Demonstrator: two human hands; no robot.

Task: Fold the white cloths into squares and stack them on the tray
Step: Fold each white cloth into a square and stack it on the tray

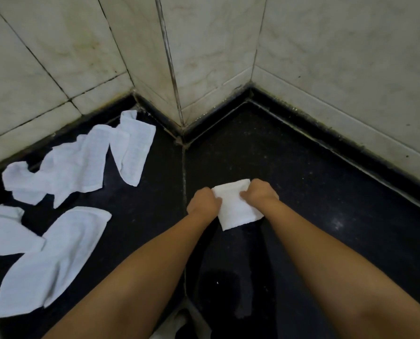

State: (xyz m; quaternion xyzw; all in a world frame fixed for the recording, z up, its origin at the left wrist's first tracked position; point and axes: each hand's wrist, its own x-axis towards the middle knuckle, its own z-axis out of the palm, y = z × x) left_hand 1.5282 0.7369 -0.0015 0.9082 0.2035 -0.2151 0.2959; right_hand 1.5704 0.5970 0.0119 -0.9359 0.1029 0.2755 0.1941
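A small folded white cloth (235, 209) lies on the black counter (326, 192), roughly square. My left hand (202, 200) grips its left edge and my right hand (260, 192) grips its right edge, both with fingers curled onto the fabric. Several unfolded white cloths lie loose to the left: a rumpled heap (81, 162) near the wall, a long one (54, 263) nearer to me, and another (5, 231) at the left edge. No tray is in view.
Pale marble wall tiles (216, 57) form a jutting corner behind the counter. A seam (184, 167) runs down the dark surface between the cloth heap and my hands. Something pale (179, 321) shows at the bottom edge.
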